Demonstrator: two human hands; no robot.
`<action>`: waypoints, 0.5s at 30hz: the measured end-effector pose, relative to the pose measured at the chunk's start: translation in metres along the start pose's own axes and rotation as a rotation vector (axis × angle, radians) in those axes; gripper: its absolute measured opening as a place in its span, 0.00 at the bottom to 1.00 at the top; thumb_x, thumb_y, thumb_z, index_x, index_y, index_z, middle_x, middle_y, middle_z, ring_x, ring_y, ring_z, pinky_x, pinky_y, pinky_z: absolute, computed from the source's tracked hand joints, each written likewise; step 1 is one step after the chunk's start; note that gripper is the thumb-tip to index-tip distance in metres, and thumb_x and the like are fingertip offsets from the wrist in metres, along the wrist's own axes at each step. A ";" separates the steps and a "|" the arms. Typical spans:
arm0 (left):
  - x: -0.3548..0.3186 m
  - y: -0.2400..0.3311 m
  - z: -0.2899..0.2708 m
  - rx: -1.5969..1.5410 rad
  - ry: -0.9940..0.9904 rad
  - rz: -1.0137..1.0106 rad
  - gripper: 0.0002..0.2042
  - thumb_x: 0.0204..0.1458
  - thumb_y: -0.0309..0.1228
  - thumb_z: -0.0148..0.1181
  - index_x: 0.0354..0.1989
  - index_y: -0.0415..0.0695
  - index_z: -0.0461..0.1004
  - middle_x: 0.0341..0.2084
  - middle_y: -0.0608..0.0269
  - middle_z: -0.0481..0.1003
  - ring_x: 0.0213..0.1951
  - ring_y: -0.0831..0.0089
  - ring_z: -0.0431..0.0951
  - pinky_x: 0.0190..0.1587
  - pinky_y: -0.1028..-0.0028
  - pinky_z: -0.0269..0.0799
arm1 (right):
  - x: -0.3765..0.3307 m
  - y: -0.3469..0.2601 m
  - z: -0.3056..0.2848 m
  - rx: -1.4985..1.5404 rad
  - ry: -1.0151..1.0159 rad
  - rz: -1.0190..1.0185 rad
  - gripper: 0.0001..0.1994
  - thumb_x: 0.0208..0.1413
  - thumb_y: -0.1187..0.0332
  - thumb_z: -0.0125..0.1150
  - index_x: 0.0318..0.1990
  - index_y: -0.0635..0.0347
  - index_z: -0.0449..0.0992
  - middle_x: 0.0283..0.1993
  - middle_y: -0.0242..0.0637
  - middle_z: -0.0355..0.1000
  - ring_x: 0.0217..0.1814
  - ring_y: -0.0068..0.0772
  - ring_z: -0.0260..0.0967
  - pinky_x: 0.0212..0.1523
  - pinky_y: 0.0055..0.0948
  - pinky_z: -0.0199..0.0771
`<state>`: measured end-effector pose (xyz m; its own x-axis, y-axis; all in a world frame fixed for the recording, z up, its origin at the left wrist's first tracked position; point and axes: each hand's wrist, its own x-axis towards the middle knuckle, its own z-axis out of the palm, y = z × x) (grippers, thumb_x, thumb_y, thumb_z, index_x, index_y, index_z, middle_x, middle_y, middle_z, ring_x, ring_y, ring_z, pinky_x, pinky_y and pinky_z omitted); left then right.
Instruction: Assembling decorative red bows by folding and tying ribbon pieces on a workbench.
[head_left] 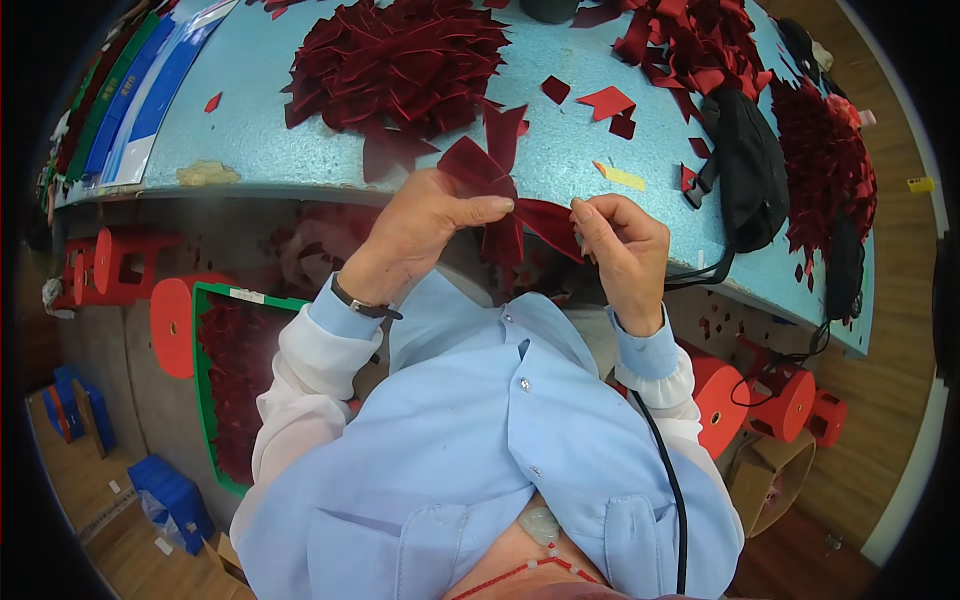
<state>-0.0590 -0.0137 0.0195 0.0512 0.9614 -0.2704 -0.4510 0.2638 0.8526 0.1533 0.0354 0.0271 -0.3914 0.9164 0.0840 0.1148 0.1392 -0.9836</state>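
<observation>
A dark red velvet bow [480, 172] is held out before me at the table's near edge, its loops and tails spreading several ways. My left hand [420, 222] pinches the middle of it between thumb and fingers. With thumb and forefinger, my right hand [622, 240] grips the end of the bow's right-hand part, which stretches between both hands. Just beyond lies a large heap of dark red velvet pieces [395, 65] on the light blue table [250, 130].
A black waist bag [745, 170] lies at the right. Red scraps [607, 102] and a yellow slip [622, 177] are scattered near it. More red pieces [815, 160] are piled far right. A green crate [205, 400] of red pieces stands lower left, near red stools [172, 325].
</observation>
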 end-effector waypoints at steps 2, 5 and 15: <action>-0.002 0.001 -0.003 0.001 -0.019 0.012 0.12 0.47 0.25 0.64 0.40 0.37 0.75 0.35 0.63 0.76 0.38 0.76 0.74 0.45 0.76 0.67 | 0.001 0.001 0.001 0.047 0.004 0.041 0.07 0.55 0.70 0.59 0.30 0.66 0.75 0.23 0.28 0.70 0.21 0.12 0.60 0.21 0.14 0.56; -0.002 0.004 -0.008 0.081 -0.051 -0.020 0.11 0.46 0.23 0.64 0.39 0.37 0.75 0.35 0.61 0.77 0.37 0.76 0.76 0.45 0.76 0.71 | 0.003 0.003 0.001 0.065 -0.006 0.070 0.08 0.55 0.69 0.59 0.31 0.66 0.76 0.24 0.29 0.70 0.21 0.12 0.61 0.20 0.13 0.56; -0.004 0.001 -0.013 0.051 -0.012 -0.036 0.10 0.47 0.25 0.64 0.38 0.37 0.75 0.35 0.62 0.77 0.36 0.76 0.76 0.47 0.75 0.69 | 0.004 0.005 0.007 0.039 -0.049 0.080 0.08 0.56 0.69 0.59 0.31 0.65 0.76 0.24 0.29 0.71 0.20 0.11 0.60 0.19 0.13 0.55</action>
<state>-0.0716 -0.0183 0.0155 0.0772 0.9521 -0.2959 -0.4031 0.3013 0.8641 0.1457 0.0375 0.0210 -0.4268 0.9043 -0.0022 0.1121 0.0505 -0.9924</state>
